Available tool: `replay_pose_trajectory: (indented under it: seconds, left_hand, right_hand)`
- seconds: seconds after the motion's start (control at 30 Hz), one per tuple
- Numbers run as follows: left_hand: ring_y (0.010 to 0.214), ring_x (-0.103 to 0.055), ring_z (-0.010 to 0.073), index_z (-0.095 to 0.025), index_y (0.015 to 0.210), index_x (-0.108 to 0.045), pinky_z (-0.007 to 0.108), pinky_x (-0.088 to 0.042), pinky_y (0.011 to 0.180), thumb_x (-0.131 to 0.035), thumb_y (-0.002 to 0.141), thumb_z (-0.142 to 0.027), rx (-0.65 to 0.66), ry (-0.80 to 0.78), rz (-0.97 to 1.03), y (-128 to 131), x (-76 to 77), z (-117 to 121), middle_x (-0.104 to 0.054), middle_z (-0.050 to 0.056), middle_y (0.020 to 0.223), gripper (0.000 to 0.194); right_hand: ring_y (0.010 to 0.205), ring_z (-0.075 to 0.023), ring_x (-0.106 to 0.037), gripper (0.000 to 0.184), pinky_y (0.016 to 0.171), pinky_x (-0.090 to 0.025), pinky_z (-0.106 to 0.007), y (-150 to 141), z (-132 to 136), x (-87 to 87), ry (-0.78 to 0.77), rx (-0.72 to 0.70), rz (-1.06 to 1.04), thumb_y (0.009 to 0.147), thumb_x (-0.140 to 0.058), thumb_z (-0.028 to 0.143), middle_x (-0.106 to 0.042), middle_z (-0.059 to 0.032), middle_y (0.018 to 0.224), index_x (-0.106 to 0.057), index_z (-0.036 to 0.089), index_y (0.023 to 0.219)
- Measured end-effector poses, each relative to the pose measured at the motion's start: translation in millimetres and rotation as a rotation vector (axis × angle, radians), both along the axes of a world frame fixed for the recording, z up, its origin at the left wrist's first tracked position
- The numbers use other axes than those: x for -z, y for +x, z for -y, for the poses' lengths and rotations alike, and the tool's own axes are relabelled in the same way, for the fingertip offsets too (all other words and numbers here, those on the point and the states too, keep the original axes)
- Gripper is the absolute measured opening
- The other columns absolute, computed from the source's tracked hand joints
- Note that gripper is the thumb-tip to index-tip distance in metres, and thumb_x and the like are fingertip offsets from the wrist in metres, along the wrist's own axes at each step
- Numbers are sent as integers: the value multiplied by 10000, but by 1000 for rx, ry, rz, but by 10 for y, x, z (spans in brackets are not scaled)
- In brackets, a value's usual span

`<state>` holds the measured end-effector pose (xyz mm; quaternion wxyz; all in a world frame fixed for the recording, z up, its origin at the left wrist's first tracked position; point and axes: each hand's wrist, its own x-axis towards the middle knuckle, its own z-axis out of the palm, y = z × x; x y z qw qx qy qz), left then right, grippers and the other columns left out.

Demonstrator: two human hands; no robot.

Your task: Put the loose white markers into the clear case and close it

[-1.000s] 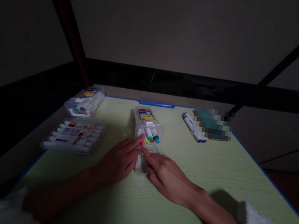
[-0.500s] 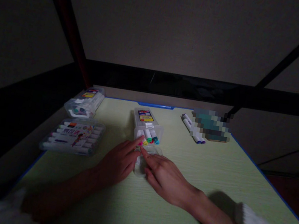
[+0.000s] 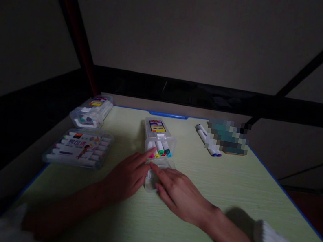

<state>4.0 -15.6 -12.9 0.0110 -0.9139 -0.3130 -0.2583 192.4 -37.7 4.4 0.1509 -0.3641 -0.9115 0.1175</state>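
A clear plastic marker case (image 3: 156, 130) lies in the middle of the table, its open end toward me. Several white markers with coloured ends, such as a green-ended marker (image 3: 160, 149), show in that opening. The transparent lid (image 3: 152, 184) hangs down from the end, partly hidden behind my fingers. My left hand (image 3: 129, 173) has its index finger stretched to the case's near left corner, by the pink-ended marker (image 3: 151, 156). My right hand (image 3: 182, 192) is over the lid, index finger extended, its tip close to my left fingers. Neither hand visibly holds a marker.
On the left lie a flat clear case of markers (image 3: 79, 148) and, behind it, another clear marker case (image 3: 93, 109). At the right are two loose white markers (image 3: 206, 139) beside a blurred-out phone-like object (image 3: 228, 137). A blue rim (image 3: 168, 115) borders the table.
My right index fingertip has drawn slightly down and left, away from the marker ends. My left hand and the case stay about where they were.
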Motion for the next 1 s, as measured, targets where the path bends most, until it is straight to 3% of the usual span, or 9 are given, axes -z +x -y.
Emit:
replay_pose_trajectory:
  seconds: [0.17,0.33,0.47,0.6,0.77,1.0]
  left_hand:
    - [897,-522,203,-113,783,-556,354,-472,821,-382,800,-42,-2,24,-3,-3,-3,5,-402,150,1324,189]
    - [919,-518,206,-115,793,-557,353,-472,824,-383,796,-40,-4,20,-3,1,-2,2,-410,148,1313,190]
    - [925,-519,206,-111,830,-571,348,-467,826,-387,798,-39,-3,23,-8,3,3,-6,-407,143,1315,200]
    - [896,-526,201,-114,837,-578,347,-470,810,-401,800,-49,-12,18,-21,5,-8,-1,-410,143,1315,192]
    - [920,-523,201,-119,851,-572,340,-470,815,-397,799,-45,1,6,-12,-8,12,-3,-395,140,1328,197]
    - [889,-531,200,-115,848,-571,345,-473,792,-382,818,-69,-1,1,-24,-15,15,-8,-429,150,1296,197]
  right_hand:
    - [909,-191,-572,396,829,-455,-340,32,-14,16,89,-46,46,895,-339,228,-614,-117,1002,-368,85,1263]
    - [744,-181,-560,339,691,-455,-327,71,-19,34,330,-84,52,892,-362,244,-617,-67,807,-454,98,1183]
    - [637,-156,-502,219,591,-391,-278,114,-24,-19,529,-104,-69,875,-377,184,-575,-36,676,-575,110,930]
    - [548,-149,-416,228,521,-314,-275,204,-44,-103,684,-104,-146,853,-377,130,-516,-28,554,-574,121,738]
    - [520,-131,-382,139,504,-266,-268,375,-107,-147,792,14,-220,805,-462,106,-493,-14,526,-541,135,694]
    - [511,-111,-406,125,535,-265,-262,587,-236,-153,810,293,-163,808,-469,151,-462,16,538,-523,155,696]
